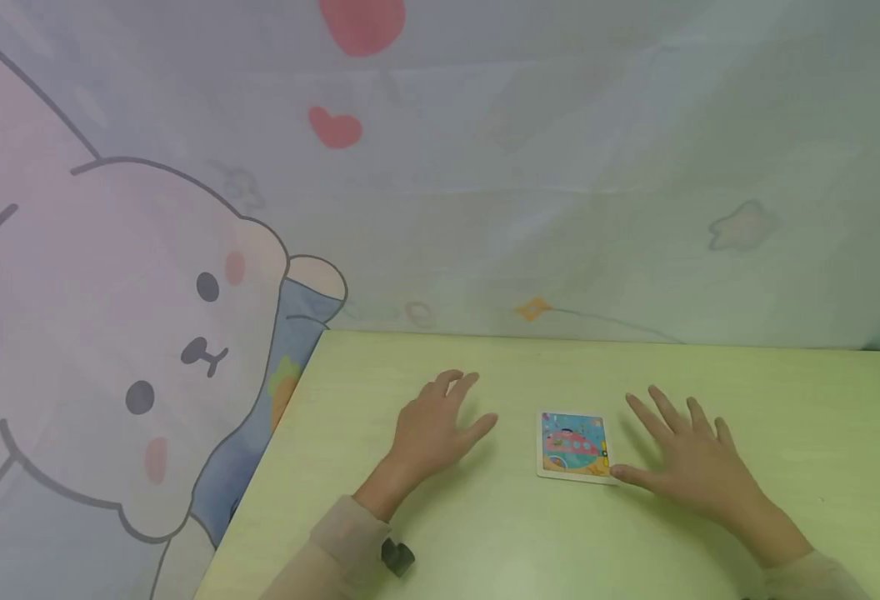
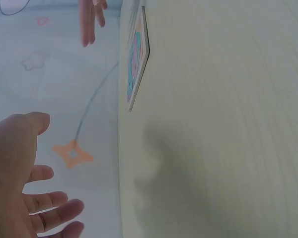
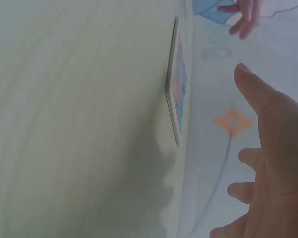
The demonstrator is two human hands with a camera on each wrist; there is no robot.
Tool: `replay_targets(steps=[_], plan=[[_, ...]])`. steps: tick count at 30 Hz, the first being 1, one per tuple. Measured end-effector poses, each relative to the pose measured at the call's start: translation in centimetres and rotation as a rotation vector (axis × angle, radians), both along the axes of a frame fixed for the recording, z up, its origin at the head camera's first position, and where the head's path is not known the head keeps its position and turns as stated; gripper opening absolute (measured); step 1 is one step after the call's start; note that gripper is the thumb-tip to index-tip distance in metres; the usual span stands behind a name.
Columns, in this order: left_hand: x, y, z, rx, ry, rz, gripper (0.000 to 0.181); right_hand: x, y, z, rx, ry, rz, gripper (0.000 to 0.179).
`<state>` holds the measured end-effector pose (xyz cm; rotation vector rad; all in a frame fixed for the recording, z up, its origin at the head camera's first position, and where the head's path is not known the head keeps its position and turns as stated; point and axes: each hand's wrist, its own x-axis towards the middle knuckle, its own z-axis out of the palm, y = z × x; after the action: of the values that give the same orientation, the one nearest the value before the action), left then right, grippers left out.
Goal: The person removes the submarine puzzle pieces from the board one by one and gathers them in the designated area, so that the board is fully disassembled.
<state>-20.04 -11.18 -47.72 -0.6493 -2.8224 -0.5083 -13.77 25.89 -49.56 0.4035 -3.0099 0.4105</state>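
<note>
A small square picture board with a pale rim lies flat on the table, showing a pink submarine over a blue and yellow seabed. To its left, my left hand hovers above the tabletop, fingers loosely bent and holding nothing. On the other side my right hand is spread, its thumb tip overlapping the board's right edge in the head view. The right wrist view shows that thumb apart from the board, above the table. From the left wrist, the board appears nearly edge-on.
The light yellow-green table meets a hanging cloth at its back edge. Printed on the cloth are hearts, a star and a large bunny at the left. A small black object sits by the left sleeve.
</note>
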Motion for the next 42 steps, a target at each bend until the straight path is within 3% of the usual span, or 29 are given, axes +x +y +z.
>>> replay_targets(steps=[7,13,24,32,42], plan=[[-0.3,1.4,-0.5,0.106,-0.092,-0.011,0.058,0.5,-2.8,-0.9,0.001,-0.007,0.070,0.103],[-0.6,2.9,-1.1,0.114,-0.156,-0.007,0.054,0.8,-4.7,-1.8,-0.007,-0.005,0.112,0.097],[-1.8,5.7,-3.4,0.080,-0.182,-0.033,0.048,1.1,-6.6,-2.4,-0.028,-0.046,0.132,0.093],[-2.6,7.5,-4.8,0.051,-0.207,-0.088,0.043,1.1,-7.1,-2.7,0.024,-0.078,0.143,0.099],[-2.8,8.6,-5.1,0.073,-0.221,-0.121,0.035,1.2,-7.5,-2.2,0.053,-0.086,0.152,0.097]])
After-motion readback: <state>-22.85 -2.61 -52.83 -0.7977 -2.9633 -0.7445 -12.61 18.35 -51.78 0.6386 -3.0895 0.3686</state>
